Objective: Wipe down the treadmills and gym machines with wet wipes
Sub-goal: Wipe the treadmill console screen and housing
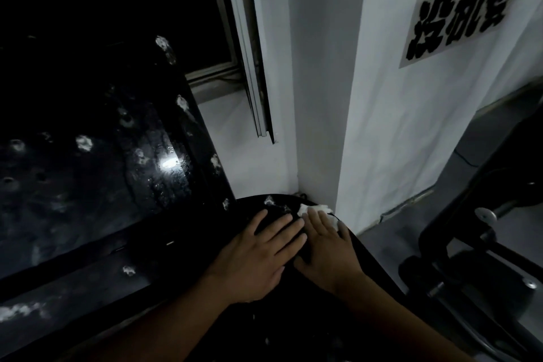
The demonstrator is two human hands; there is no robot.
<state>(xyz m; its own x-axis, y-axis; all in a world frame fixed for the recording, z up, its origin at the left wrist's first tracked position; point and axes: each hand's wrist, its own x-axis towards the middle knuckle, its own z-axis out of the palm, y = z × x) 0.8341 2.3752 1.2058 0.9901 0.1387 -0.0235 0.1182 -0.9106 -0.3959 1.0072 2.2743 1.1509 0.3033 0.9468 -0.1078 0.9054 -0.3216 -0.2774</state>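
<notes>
A black treadmill console (97, 156) fills the left of the head view, its glossy screen wet and dotted with white flecks. Its curved black side arm (282, 206) runs toward the wall corner. My left hand (258, 253) lies flat on that arm with straight fingers. Beside it, my right hand (326, 244) presses a white wet wipe (316, 209) onto the arm's outer edge; the wipe shows only past the fingertips.
A white wall corner (317, 126) stands just beyond the arm, with a window frame (249, 67) to its left. A sign with black characters (461, 6) hangs on the right wall. Another black machine frame (470, 244) stands at the right, on a grey floor.
</notes>
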